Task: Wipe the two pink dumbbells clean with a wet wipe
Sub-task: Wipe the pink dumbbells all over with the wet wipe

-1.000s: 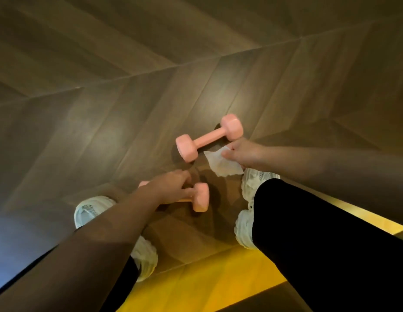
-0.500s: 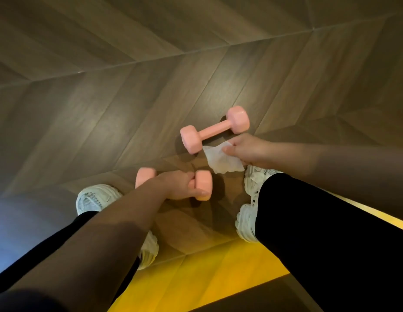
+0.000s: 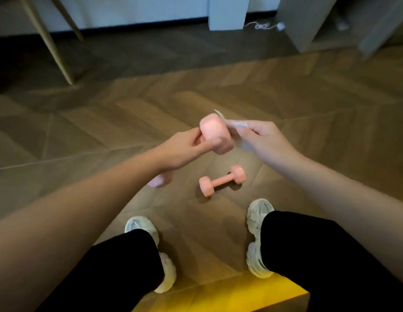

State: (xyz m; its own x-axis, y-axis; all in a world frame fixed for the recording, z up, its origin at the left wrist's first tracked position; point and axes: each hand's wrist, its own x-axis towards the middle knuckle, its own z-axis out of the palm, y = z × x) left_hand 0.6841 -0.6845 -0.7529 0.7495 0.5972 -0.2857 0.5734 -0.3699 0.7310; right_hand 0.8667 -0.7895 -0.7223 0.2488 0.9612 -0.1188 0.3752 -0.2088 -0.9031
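We are starting on the first dumbbell (image 3: 215, 134): our left grip (image 3: 184, 147) curls round its handle, now lifted off the floor (image 3: 320, 136). Our right grip (image 3: 265, 140) pinches the wipe (image 3: 237, 124) beside its head; next we should press it on. The second dumbbell (image 3: 222, 181) lies below.

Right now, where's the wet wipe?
Head view, center: the wet wipe is pinched in the right hand, just right of the raised dumbbell that the left hand holds.
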